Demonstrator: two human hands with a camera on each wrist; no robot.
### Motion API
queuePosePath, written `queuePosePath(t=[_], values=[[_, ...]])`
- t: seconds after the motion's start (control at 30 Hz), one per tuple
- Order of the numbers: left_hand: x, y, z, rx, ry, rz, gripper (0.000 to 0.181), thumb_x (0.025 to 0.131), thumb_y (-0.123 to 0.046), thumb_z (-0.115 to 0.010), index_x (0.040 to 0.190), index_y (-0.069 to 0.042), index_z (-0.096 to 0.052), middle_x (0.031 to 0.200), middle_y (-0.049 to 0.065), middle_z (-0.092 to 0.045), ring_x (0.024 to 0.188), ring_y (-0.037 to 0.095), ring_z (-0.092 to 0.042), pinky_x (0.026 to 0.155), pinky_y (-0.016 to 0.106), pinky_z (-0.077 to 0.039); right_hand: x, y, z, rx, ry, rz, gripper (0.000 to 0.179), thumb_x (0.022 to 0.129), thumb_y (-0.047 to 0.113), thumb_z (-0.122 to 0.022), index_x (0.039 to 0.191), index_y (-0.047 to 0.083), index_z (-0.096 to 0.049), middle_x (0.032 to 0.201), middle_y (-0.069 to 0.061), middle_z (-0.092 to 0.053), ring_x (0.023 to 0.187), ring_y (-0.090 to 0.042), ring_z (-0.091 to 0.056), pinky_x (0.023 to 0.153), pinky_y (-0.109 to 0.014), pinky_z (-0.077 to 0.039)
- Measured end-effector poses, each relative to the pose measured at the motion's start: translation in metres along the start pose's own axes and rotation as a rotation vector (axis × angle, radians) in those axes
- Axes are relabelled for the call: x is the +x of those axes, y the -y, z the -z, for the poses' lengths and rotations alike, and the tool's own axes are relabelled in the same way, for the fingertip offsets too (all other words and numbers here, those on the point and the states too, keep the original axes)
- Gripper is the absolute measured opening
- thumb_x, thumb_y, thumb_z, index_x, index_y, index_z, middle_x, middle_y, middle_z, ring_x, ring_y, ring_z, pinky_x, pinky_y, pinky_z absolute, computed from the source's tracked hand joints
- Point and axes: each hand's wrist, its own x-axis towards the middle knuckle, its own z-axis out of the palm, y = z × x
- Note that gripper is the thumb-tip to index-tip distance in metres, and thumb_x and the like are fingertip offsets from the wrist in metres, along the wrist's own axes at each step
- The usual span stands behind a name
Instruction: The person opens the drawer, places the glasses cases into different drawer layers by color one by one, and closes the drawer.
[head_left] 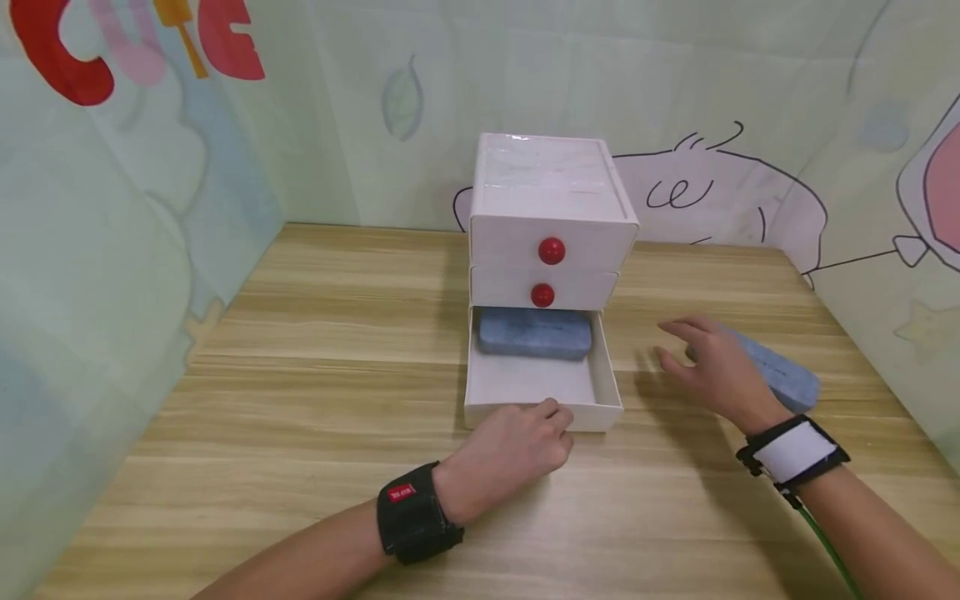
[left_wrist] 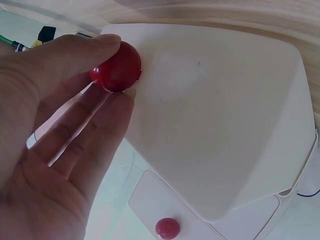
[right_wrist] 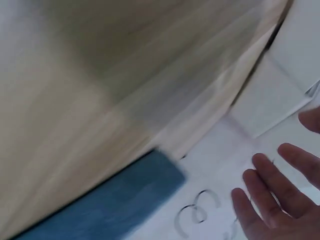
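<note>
A white three-drawer cabinet [head_left: 555,179] stands on the table with its bottom drawer [head_left: 532,382] pulled out. Inside that drawer, toward the back, lies a blue oblong case [head_left: 535,335]. My left hand [head_left: 506,454] is at the drawer front; in the left wrist view its thumb and fingers pinch the round red knob [left_wrist: 120,67]. To the right of the cabinet, my right hand [head_left: 720,367] has loosely spread fingers with nothing between them. A second blue oblong case [head_left: 783,375] lies on the table beside it, partly hidden by that hand; whether they touch is unclear.
Two more red knobs mark the upper drawer [head_left: 502,243] and the middle drawer [head_left: 498,287], both pushed in. Printed cloth walls [head_left: 360,167] border the wooden table [head_left: 322,400] at the back and sides. A green cable [head_left: 828,546] trails from the right wristband [head_left: 795,454].
</note>
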Motion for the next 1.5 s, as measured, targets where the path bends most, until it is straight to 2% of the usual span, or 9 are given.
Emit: queuePosePath(t=[0.27, 0.53, 0.67, 1.1, 1.5], values=[[-0.001, 0.0, 0.0, -0.001, -0.01, 0.005, 0.019, 0.095, -0.011, -0.068, 0.09, -0.027, -0.076, 0.092, -0.008, -0.064, 0.089, 0.006, -0.062, 0.067, 0.017, -0.055, -0.017, -0.044, 0.011, -0.043, 0.07, -0.126, 0.058, 0.092, 0.022, -0.074, 0.138, -0.007, -0.055, 0.136, -0.037, -0.05, 0.122, -0.056, -0.047, 0.092, -0.071, -0.044], [0.0, 0.0, -0.001, -0.001, -0.013, 0.005, 0.019, 0.095, -0.01, -0.068, 0.089, -0.026, -0.077, 0.09, -0.009, -0.063, 0.086, 0.006, -0.061, 0.063, 0.017, -0.054, -0.03, -0.078, 0.019, -0.094, 0.153, -0.218, 0.072, 0.092, 0.029, -0.075, 0.148, -0.004, -0.044, 0.143, -0.042, -0.039, 0.122, -0.059, -0.043, 0.088, -0.072, -0.043], [-0.001, 0.0, 0.0, -0.004, -0.008, 0.004, 0.02, 0.095, -0.009, -0.068, 0.089, -0.026, -0.077, 0.09, -0.009, -0.064, 0.086, 0.006, -0.061, 0.063, 0.017, -0.054, -0.033, -0.085, 0.021, -0.107, 0.172, -0.211, 0.072, 0.092, 0.028, -0.076, 0.149, -0.002, -0.043, 0.143, -0.042, -0.04, 0.122, -0.06, -0.042, 0.088, -0.072, -0.043], [0.0, 0.001, 0.003, -0.006, 0.021, 0.005, 0.019, 0.094, -0.01, -0.07, 0.091, -0.028, -0.077, 0.09, -0.008, -0.064, 0.087, 0.006, -0.062, 0.063, 0.016, -0.054, -0.037, -0.094, 0.024, -0.127, 0.229, -0.159, 0.073, 0.093, 0.025, -0.076, 0.152, 0.0, -0.042, 0.135, -0.044, -0.048, 0.116, -0.06, -0.052, 0.086, -0.07, -0.047], [0.0, 0.002, 0.004, -0.016, 0.044, 0.007, 0.016, 0.092, -0.01, -0.073, 0.094, -0.025, -0.078, 0.091, -0.008, -0.064, 0.088, 0.005, -0.062, 0.064, 0.015, -0.054, -0.035, -0.091, 0.026, -0.124, 0.197, -0.136, 0.069, 0.091, 0.022, -0.078, 0.148, -0.002, -0.048, 0.127, -0.042, -0.053, 0.11, -0.055, -0.056, 0.082, -0.065, -0.049]])
